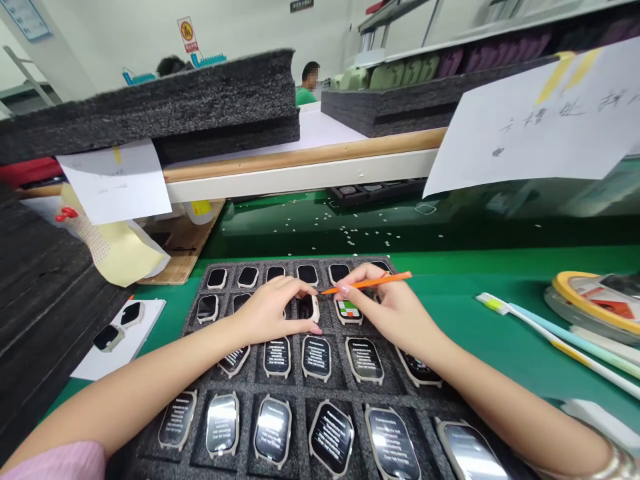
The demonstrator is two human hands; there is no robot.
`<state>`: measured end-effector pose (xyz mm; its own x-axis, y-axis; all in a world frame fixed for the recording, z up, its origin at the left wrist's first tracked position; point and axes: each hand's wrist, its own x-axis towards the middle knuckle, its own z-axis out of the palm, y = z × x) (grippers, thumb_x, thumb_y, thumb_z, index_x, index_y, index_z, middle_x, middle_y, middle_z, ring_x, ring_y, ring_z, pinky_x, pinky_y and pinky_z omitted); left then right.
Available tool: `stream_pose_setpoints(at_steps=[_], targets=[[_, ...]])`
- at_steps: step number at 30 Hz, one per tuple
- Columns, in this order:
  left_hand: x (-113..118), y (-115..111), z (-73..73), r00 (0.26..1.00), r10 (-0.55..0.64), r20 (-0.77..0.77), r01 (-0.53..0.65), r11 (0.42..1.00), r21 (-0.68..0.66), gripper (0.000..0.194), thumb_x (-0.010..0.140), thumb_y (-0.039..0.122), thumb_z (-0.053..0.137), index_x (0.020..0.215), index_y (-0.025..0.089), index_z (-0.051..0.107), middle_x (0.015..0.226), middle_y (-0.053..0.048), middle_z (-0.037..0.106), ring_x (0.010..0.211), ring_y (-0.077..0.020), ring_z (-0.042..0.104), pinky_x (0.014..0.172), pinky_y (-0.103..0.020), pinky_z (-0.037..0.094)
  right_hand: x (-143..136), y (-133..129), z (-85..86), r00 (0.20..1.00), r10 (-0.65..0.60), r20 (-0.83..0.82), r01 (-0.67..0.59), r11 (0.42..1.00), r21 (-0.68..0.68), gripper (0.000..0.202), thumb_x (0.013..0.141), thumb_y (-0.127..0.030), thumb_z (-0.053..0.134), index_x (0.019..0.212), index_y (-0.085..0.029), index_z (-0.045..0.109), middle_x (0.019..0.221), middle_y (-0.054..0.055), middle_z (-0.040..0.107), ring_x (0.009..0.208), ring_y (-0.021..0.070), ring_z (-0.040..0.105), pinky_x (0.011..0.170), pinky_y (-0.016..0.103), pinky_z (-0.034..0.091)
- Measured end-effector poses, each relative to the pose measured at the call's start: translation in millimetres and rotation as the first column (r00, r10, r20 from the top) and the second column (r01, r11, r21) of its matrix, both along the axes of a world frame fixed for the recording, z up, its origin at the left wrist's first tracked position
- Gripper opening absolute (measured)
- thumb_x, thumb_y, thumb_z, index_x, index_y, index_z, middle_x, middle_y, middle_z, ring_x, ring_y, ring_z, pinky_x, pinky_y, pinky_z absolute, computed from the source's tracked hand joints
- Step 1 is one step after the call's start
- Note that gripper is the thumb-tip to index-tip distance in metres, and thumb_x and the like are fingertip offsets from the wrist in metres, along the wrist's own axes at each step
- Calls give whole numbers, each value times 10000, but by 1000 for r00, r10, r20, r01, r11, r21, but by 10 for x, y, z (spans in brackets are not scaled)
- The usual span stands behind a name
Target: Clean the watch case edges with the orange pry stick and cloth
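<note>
A dark foam tray (295, 386) holds rows of square watch bodies, many with lit text screens. My left hand (273, 308) grips one watch (307, 308) with a dark screen by its sides, between thumb and fingers, in the second row. Pinched in my right hand (385, 303) is a thin orange stick (373, 283), its tip pointing left at the upper right edge of that watch. Just below my right fingers sits a watch with a coloured block screen (349, 311).
Two watches lie on a white pad (123, 337) at left. Toothbrushes (565, 340) and a yellow tape roll (590, 300) are at right. A shelf (300, 171) with black foam (220, 103) and hanging papers crosses ahead. A person (307, 87) is beyond.
</note>
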<state>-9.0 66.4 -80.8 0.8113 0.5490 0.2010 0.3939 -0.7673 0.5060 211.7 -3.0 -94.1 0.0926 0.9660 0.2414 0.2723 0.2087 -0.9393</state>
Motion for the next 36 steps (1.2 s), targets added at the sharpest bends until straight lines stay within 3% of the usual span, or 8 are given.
stream_pose_setpoints(at_steps=[3,6,10,13,19,26,33,36], targets=[[56,-2,43,999,-18,-29,19,999,42,578,797,511,775,1256,202,608,1122,-92,658,1070,-264,624,972,-434,502,153,-57,-32,983,-113,-143,115,993,4,447,787,-644,722,840,-211,622,773,53,700,759,225,689,758,375,548],[217,-13,95,997,-55,-48,59,995,84,631,809,504,763,1350,234,583,1205,-112,614,1160,-280,580,1032,-458,466,240,-98,-86,968,-172,-184,179,984,18,486,791,-691,685,843,-219,583,706,33,666,657,192,659,687,351,554],[518,-59,93,987,-141,-78,151,980,131,341,869,477,713,1132,262,727,1247,-96,611,1209,-273,562,1066,-441,432,241,-82,-137,956,-183,-228,197,980,41,481,808,-689,663,863,-222,560,714,9,644,575,155,623,600,319,545],[631,-106,43,984,-157,-89,170,972,164,311,887,494,684,1076,254,744,1301,-120,594,1235,-316,541,1059,-496,418,253,-54,-148,950,-190,-249,208,977,50,470,825,-679,646,867,-220,558,710,2,632,569,149,622,593,317,551],[538,-104,16,990,-138,-37,142,980,138,275,928,399,659,1153,244,683,1231,-92,645,1212,-263,571,1075,-448,418,269,-63,-140,960,-164,-227,181,982,56,433,872,-651,593,870,-221,537,709,12,648,624,169,650,648,329,559],[575,-87,2,996,-86,-5,86,995,59,224,870,345,739,1070,257,688,1123,-50,644,1123,-250,597,1036,-443,446,221,-104,-108,985,-123,-122,131,990,55,310,918,-536,582,857,-235,543,741,15,669,758,201,693,797,360,545],[585,-72,-26,1000,-12,7,12,1000,-25,490,803,342,794,1209,241,539,1201,-77,616,1152,-286,579,1017,-473,469,242,-90,-144,990,-122,-71,125,991,39,287,928,-520,559,864,-241,534,752,29,692,793,216,706,836,368,528],[589,-61,-47,1000,-9,1,9,999,-33,493,808,347,789,1216,236,535,1229,-84,609,1180,-293,567,1037,-479,454,238,-83,-159,990,-119,-71,122,992,38,283,927,-512,566,864,-238,532,737,25,686,792,219,704,821,367,523]])
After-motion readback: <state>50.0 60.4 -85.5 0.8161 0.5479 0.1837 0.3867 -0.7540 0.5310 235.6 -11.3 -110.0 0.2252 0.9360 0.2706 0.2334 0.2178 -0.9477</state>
